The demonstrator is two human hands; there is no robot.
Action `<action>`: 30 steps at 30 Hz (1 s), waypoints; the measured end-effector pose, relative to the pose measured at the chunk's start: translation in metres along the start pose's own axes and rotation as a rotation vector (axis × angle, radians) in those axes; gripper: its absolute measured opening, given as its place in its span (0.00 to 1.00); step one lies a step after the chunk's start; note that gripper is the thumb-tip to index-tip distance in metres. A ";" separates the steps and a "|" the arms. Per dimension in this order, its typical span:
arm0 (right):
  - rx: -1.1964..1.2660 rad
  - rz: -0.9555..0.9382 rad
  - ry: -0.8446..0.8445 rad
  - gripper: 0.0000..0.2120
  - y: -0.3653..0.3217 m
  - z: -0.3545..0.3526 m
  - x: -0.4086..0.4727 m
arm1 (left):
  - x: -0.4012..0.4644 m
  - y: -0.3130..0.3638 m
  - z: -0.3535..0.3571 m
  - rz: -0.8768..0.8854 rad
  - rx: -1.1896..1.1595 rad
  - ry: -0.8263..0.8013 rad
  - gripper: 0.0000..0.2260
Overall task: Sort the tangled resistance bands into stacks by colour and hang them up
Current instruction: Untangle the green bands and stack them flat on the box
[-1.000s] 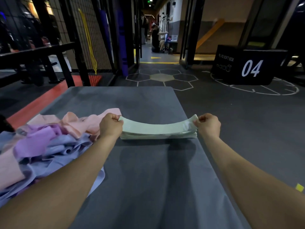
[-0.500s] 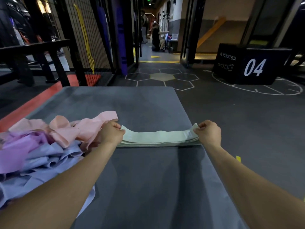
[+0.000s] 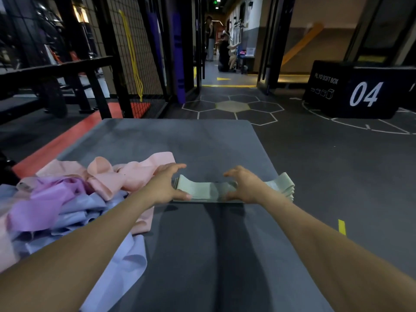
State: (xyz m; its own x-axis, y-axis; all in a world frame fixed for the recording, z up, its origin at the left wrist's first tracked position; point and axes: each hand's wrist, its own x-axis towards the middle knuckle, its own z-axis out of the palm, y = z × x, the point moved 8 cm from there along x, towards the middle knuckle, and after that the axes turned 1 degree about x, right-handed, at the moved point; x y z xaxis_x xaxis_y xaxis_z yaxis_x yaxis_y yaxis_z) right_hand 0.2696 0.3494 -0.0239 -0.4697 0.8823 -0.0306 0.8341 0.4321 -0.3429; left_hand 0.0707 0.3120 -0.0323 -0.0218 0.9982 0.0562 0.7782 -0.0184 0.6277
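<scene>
Green bands (image 3: 202,191) lie stacked between both hands, seemingly ungripped.

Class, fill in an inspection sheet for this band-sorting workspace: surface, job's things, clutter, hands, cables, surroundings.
Surface: grey mat.
Job's things: green band stack lying flat on the mat; tangled pile of pink bands, purple bands and blue bands to its left.
Clutter: nothing seen.
Hands: left hand and right hand curved over the stack, thumbs touching its near edge.
Cables: nothing seen.
Surroundings: plyo box marked 04; yellow band hanging on mesh.
</scene>
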 end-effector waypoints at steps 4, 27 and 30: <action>-0.069 0.032 -0.120 0.39 -0.001 0.014 0.004 | 0.008 -0.009 0.005 0.010 0.122 -0.111 0.41; -0.305 0.105 -0.041 0.38 0.065 -0.027 -0.028 | 0.012 0.093 0.067 0.241 0.352 -0.126 0.36; -0.318 0.120 -0.083 0.34 0.078 -0.025 -0.031 | 0.019 0.095 0.083 0.204 0.417 -0.186 0.37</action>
State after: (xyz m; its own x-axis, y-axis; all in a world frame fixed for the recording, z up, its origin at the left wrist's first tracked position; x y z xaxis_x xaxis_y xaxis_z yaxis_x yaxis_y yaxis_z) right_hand 0.3564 0.3602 -0.0264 -0.3740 0.9178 -0.1332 0.9270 0.3744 -0.0228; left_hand 0.1962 0.3342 -0.0359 0.2398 0.9706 -0.0179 0.9404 -0.2277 0.2524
